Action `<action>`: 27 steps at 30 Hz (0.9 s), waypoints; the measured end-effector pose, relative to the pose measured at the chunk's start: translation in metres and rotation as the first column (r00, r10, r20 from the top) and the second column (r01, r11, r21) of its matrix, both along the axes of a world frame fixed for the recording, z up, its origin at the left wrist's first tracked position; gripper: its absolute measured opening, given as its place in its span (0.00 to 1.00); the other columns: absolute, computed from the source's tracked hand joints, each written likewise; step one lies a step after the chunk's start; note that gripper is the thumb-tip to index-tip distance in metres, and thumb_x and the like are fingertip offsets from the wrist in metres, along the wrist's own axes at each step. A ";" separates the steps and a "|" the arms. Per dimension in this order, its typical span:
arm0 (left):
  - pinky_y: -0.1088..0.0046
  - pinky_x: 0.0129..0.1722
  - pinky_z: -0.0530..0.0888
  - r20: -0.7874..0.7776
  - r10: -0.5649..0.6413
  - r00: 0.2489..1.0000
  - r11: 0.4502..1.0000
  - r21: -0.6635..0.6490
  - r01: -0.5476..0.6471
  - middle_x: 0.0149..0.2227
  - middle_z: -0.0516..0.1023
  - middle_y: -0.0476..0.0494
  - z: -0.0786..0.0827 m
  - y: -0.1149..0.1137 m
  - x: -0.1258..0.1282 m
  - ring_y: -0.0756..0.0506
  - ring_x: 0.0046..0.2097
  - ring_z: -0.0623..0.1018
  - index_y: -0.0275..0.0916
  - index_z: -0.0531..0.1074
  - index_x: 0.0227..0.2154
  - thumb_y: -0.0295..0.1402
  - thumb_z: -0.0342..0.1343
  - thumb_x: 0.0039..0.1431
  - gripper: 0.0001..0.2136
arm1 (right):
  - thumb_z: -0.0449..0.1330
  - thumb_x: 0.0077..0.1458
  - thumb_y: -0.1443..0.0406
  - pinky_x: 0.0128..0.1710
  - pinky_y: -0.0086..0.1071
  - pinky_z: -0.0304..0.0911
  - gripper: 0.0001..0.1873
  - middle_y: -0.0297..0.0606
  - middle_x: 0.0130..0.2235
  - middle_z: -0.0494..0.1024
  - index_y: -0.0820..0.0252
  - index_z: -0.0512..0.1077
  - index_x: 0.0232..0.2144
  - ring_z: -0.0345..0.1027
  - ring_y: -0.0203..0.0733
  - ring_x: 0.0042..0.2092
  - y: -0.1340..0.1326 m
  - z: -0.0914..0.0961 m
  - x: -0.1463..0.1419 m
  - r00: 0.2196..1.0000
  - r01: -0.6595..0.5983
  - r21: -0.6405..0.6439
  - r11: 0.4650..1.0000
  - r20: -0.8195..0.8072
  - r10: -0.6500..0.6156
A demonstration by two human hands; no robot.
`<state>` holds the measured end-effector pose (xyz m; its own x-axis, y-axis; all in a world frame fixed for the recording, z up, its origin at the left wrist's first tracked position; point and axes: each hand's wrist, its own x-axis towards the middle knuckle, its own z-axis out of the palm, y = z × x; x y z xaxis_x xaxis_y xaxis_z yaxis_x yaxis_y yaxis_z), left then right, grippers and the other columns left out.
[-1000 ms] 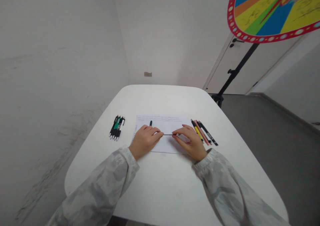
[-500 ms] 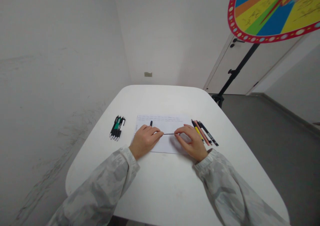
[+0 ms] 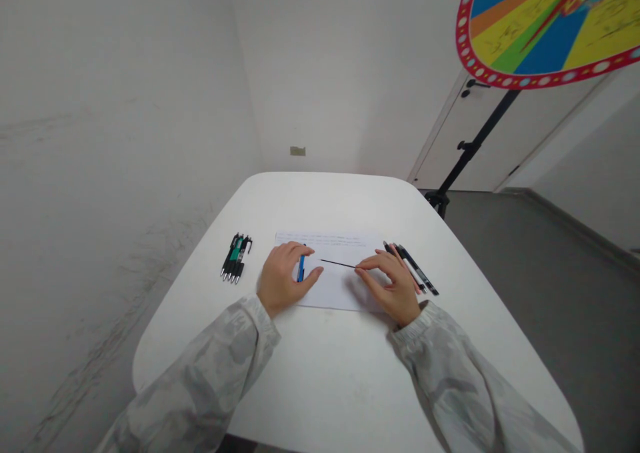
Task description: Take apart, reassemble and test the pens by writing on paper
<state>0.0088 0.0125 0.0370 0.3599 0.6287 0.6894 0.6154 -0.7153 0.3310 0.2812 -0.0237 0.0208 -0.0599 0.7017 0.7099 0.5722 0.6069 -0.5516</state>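
My right hand [image 3: 393,285] pinches one end of a thin dark pen refill [image 3: 336,263] between thumb and fingertips. The refill points left over a sheet of paper [image 3: 330,296] with rows of handwriting near its top. My left hand [image 3: 286,276] is open, its thumb and fingers apart, short of the refill's free tip. A blue pen barrel [image 3: 301,268] lies on the paper in the gap of that hand, partly hidden by it. Close beyond the right hand lie several pens [image 3: 414,266], pink, white and black, partly covered by the fingers.
A bunch of black and green pens [image 3: 236,258] lies left of the paper on the white table [image 3: 320,203]. Walls stand close at the left and back. A colourful prize wheel [image 3: 540,33] on a black stand [image 3: 480,136] rises beyond the table's right side.
My left hand has let go of the refill's left end and spread its fingers, uncovering the blue pen barrel. The refill now tilts up slightly to the left, held by my right hand alone.
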 end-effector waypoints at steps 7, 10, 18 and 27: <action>0.61 0.43 0.72 -0.117 0.247 0.962 0.954 -0.144 -0.263 0.36 0.80 0.46 -0.015 0.013 -0.006 0.41 0.39 0.79 0.41 0.74 0.36 0.43 0.68 0.65 0.12 | 0.68 0.65 0.62 0.62 0.58 0.70 0.06 0.36 0.35 0.86 0.50 0.78 0.33 0.81 0.50 0.39 0.001 0.001 0.004 0.997 0.052 -0.006 0.999 -0.052 -0.052; 0.61 0.42 0.73 -0.162 0.227 0.960 0.956 -0.152 -0.251 0.37 0.81 0.45 -0.022 0.015 -0.008 0.41 0.41 0.80 0.41 0.75 0.35 0.40 0.67 0.65 0.10 | 0.68 0.65 0.62 0.62 0.57 0.70 0.06 0.36 0.35 0.86 0.50 0.79 0.33 0.81 0.50 0.39 0.000 0.001 0.004 0.996 0.073 -0.013 0.997 -0.054 -0.074; 0.59 0.44 0.72 -0.231 0.193 0.954 0.960 -0.156 -0.232 0.39 0.82 0.43 -0.022 0.018 -0.011 0.39 0.43 0.79 0.41 0.77 0.38 0.33 0.62 0.70 0.03 | 0.66 0.67 0.60 0.69 0.60 0.62 0.07 0.37 0.36 0.84 0.52 0.79 0.35 0.78 0.48 0.39 0.002 -0.005 0.006 0.983 0.135 -0.053 0.989 -0.115 -0.140; 0.58 0.51 0.71 -0.175 0.013 0.985 0.997 -0.071 -0.026 0.46 0.81 0.43 -0.009 0.015 -0.010 0.40 0.49 0.77 0.42 0.74 0.47 0.34 0.56 0.76 0.04 | 0.65 0.67 0.58 0.69 0.58 0.61 0.07 0.35 0.37 0.79 0.52 0.77 0.36 0.74 0.47 0.42 0.007 -0.016 0.011 0.912 0.138 -0.082 0.987 -0.378 -0.159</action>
